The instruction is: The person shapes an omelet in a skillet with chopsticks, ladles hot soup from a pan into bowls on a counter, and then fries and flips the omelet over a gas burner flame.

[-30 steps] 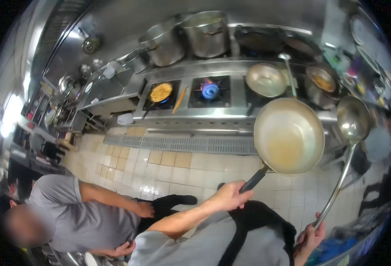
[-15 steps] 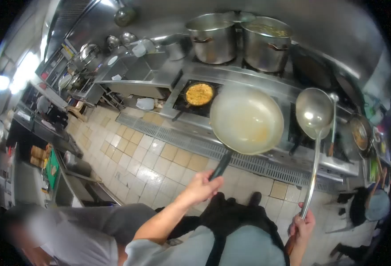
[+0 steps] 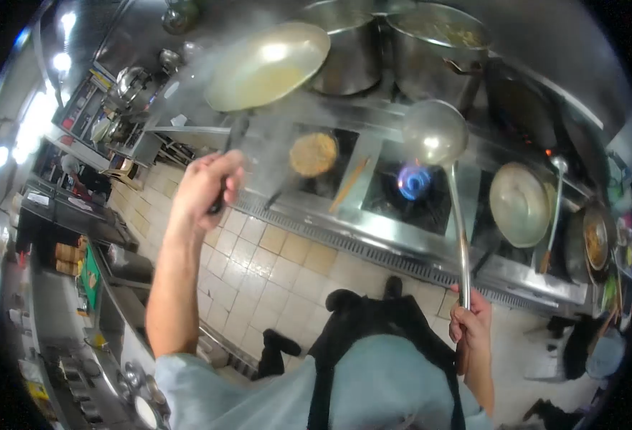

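Note:
My left hand [image 3: 207,185], raised at the left, is wrapped round the dark handle of a large pan [image 3: 269,68]. That pan is tilted, with steam around it, beside the tall pots. My right hand [image 3: 471,322] grips the long handle of a big ladle [image 3: 436,132], whose bowl hangs above the stove. Just below the bowl burns a blue flame [image 3: 413,183]. To the left, a browned round of food [image 3: 314,154] lies in a small pan on a burner. Another pan [image 3: 521,204] rests on the stove to the right of the ladle.
Two tall pots [image 3: 441,54] stand at the back of the stove. A wooden stick [image 3: 349,185] lies between burners. On the right are a second ladle [image 3: 559,165] and a pan with food [image 3: 595,240]. A green board [image 3: 90,276] is on the left counter. Part of a person shows at far right.
The large pan and my left hand have moved up and left, and the pan has tilted. The ladle has shifted left. A flame and another pan now show, and the person at lower left is out of view.

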Action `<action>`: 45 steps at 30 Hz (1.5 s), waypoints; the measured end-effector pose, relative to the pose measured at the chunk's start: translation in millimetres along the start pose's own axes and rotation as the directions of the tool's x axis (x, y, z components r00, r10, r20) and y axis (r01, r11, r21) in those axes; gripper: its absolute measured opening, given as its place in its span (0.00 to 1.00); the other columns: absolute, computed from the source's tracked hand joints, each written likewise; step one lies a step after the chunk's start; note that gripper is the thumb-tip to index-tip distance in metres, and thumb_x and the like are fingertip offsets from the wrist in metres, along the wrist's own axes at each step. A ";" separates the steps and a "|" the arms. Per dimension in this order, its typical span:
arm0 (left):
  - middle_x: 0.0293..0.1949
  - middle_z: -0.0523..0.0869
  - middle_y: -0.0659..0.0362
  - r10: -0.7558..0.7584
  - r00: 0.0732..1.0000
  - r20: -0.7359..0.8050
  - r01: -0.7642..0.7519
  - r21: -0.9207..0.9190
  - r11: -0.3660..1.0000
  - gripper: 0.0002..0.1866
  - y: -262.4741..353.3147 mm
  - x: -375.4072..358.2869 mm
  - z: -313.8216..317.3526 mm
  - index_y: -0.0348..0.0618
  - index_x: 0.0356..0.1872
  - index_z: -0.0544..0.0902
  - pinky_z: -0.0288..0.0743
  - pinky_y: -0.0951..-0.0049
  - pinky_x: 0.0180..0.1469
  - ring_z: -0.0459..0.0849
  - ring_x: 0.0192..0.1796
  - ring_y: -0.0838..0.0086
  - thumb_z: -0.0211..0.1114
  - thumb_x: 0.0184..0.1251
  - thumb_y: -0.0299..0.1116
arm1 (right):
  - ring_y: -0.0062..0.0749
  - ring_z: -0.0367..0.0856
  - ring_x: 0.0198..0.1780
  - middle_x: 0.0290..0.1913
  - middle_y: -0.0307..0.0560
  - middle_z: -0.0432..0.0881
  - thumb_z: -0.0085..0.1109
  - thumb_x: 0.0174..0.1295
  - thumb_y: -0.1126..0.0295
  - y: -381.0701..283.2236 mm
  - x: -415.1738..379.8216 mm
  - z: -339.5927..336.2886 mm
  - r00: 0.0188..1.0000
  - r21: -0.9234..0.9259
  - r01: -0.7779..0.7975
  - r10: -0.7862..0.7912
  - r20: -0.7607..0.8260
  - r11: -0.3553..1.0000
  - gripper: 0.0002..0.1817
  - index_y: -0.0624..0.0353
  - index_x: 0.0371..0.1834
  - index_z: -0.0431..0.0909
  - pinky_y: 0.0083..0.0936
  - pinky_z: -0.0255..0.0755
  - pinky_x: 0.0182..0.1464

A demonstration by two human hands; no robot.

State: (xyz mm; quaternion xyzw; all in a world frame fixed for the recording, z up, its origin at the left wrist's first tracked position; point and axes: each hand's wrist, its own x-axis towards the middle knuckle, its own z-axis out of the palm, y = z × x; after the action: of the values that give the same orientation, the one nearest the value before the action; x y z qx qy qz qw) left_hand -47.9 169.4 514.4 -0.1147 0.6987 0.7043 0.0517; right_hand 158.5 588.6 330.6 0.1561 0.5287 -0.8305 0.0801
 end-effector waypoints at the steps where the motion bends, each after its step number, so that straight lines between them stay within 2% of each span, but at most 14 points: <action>1: 0.26 0.80 0.63 0.007 0.995 -0.096 0.001 0.077 0.997 0.05 24.1 6.4 13.4 0.40 0.35 0.79 0.64 0.90 0.16 0.74 0.21 0.87 0.65 0.69 0.30 | 0.20 0.63 0.09 0.18 0.39 0.71 0.57 0.58 0.75 2.4 16.8 -2.9 1.000 -0.012 0.000 0.000 -0.001 1.000 0.24 0.69 0.60 0.72 0.18 0.57 0.10; 11: 0.24 0.80 0.63 0.026 0.996 -0.086 -0.015 0.127 0.992 0.07 104.1 236.5 1.3 0.39 0.29 0.80 0.66 0.83 0.19 0.75 0.21 0.84 0.64 0.68 0.27 | 0.20 0.65 0.10 0.18 0.39 0.72 0.54 0.57 0.77 -15.7 70.1 55.9 0.993 -0.133 -0.027 0.011 -0.114 0.991 0.25 0.68 0.60 0.73 0.18 0.60 0.12; 14: 0.20 0.79 0.65 0.117 0.990 -0.075 -0.073 0.436 0.897 0.09 115.2 296.8 -4.9 0.41 0.24 0.83 0.67 0.81 0.21 0.75 0.21 0.83 0.65 0.65 0.30 | 0.20 0.67 0.11 0.19 0.38 0.72 0.53 0.57 0.80 5.6 71.2 71.8 0.988 -0.118 -0.013 -0.005 -0.155 0.993 0.25 0.67 0.62 0.72 0.19 0.63 0.13; 16: 0.18 0.80 0.59 0.337 0.941 0.029 -0.257 0.710 0.656 0.10 113.6 340.8 -14.0 0.38 0.21 0.83 0.69 0.71 0.24 0.77 0.21 0.75 0.66 0.59 0.33 | 0.20 0.68 0.11 0.19 0.38 0.71 0.53 0.58 0.80 17.3 67.4 88.5 0.974 -0.127 -0.052 0.022 -0.225 0.991 0.26 0.68 0.63 0.71 0.19 0.63 0.13; 18: 0.22 0.85 0.45 0.459 0.888 -0.007 -0.190 0.904 0.382 0.11 118.9 371.1 -12.1 0.30 0.21 0.85 0.78 0.60 0.35 0.86 0.28 0.60 0.63 0.45 0.30 | 0.21 0.68 0.12 0.19 0.37 0.71 0.53 0.59 0.79 27.1 64.6 100.1 0.950 -0.140 0.003 -0.046 -0.309 0.990 0.26 0.69 0.64 0.70 0.19 0.64 0.14; 20: 0.30 0.87 0.39 0.429 0.903 0.021 -0.164 0.939 0.301 0.14 124.3 375.9 -3.5 0.28 0.29 0.87 0.80 0.61 0.43 0.89 0.38 0.52 0.63 0.48 0.32 | 0.20 0.68 0.12 0.19 0.37 0.71 0.53 0.60 0.80 32.3 61.5 112.2 0.927 -0.129 -0.007 -0.042 -0.372 0.992 0.26 0.69 0.64 0.70 0.18 0.64 0.14; 23: 0.36 0.87 0.38 0.621 0.766 0.169 -0.228 0.974 0.016 0.22 125.1 402.8 -6.2 0.28 0.36 0.86 0.78 0.59 0.51 0.88 0.46 0.49 0.66 0.55 0.42 | 0.20 0.68 0.12 0.20 0.37 0.72 0.53 0.60 0.80 37.4 58.0 117.2 0.905 -0.132 0.028 -0.081 -0.419 0.991 0.26 0.69 0.65 0.70 0.18 0.64 0.14; 28: 0.41 0.87 0.38 0.595 0.797 0.098 -0.213 0.969 0.126 0.21 139.9 420.5 -5.0 0.31 0.39 0.86 0.78 0.54 0.51 0.87 0.47 0.48 0.64 0.54 0.42 | 0.20 0.68 0.12 0.20 0.38 0.73 0.53 0.60 0.79 41.7 55.1 106.5 0.866 -0.129 0.082 -0.135 -0.481 0.988 0.26 0.68 0.65 0.70 0.19 0.64 0.14; 29: 0.35 0.87 0.41 0.515 0.852 0.092 -0.222 0.955 0.197 0.23 146.3 397.5 1.3 0.30 0.36 0.85 0.76 0.55 0.43 0.87 0.39 0.53 0.65 0.54 0.46 | 0.20 0.68 0.12 0.20 0.38 0.73 0.53 0.60 0.79 40.0 53.8 105.8 0.839 -0.120 0.080 -0.132 -0.529 0.990 0.26 0.68 0.65 0.70 0.19 0.64 0.14; 30: 0.29 0.85 0.48 0.633 0.765 0.120 -0.298 0.937 0.184 0.23 144.7 391.2 6.0 0.31 0.32 0.84 0.72 0.60 0.34 0.82 0.29 0.62 0.66 0.55 0.48 | 0.21 0.68 0.11 0.20 0.38 0.73 0.53 0.60 0.79 36.7 52.0 106.7 0.851 -0.059 0.096 -0.112 -0.512 0.994 0.26 0.69 0.65 0.70 0.19 0.64 0.13; 31: 0.25 0.82 0.56 0.545 0.834 0.087 -0.399 0.776 0.488 0.22 140.4 398.5 5.1 0.33 0.30 0.83 0.67 0.66 0.29 0.78 0.25 0.69 0.68 0.57 0.48 | 0.21 0.68 0.11 0.20 0.39 0.72 0.53 0.60 0.78 32.6 45.2 103.4 0.855 0.000 0.122 -0.106 -0.508 0.992 0.26 0.69 0.65 0.70 0.19 0.65 0.13; 34: 0.20 0.74 0.67 0.377 0.910 0.172 -0.412 0.467 0.782 0.13 135.2 343.5 27.0 0.44 0.30 0.78 0.59 0.82 0.22 0.69 0.20 0.84 0.66 0.70 0.41 | 0.21 0.66 0.10 0.19 0.39 0.71 0.54 0.60 0.76 25.9 36.6 85.1 0.856 0.161 0.264 -0.154 -0.493 0.951 0.26 0.70 0.64 0.69 0.20 0.64 0.12; 40: 0.19 0.73 0.70 0.368 0.913 0.176 -0.407 0.317 0.857 0.11 67.8 210.1 96.1 0.44 0.35 0.79 0.54 0.84 0.15 0.65 0.15 0.88 0.71 0.66 0.39 | 0.21 0.61 0.08 0.18 0.40 0.68 0.55 0.62 0.73 24.1 16.2 36.3 0.770 0.244 0.496 -0.291 -0.568 0.834 0.27 0.71 0.65 0.67 0.20 0.59 0.07; 45: 0.24 0.81 0.67 -0.012 0.874 0.486 -0.170 0.329 0.929 0.15 -28.9 124.0 190.7 0.42 0.47 0.82 0.60 0.86 0.16 0.70 0.17 0.88 0.70 0.61 0.34 | 0.22 0.60 0.07 0.17 0.40 0.67 0.55 0.63 0.75 25.9 -4.7 1.8 0.700 0.246 0.616 -0.377 -0.607 0.749 0.27 0.71 0.66 0.65 0.20 0.58 0.06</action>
State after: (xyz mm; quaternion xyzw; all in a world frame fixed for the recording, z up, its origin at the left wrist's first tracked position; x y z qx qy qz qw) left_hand -178.2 349.1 456.8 0.1040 0.7853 0.5715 0.2142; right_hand 170.3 575.7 310.8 0.2355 0.3545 -0.8402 -0.3360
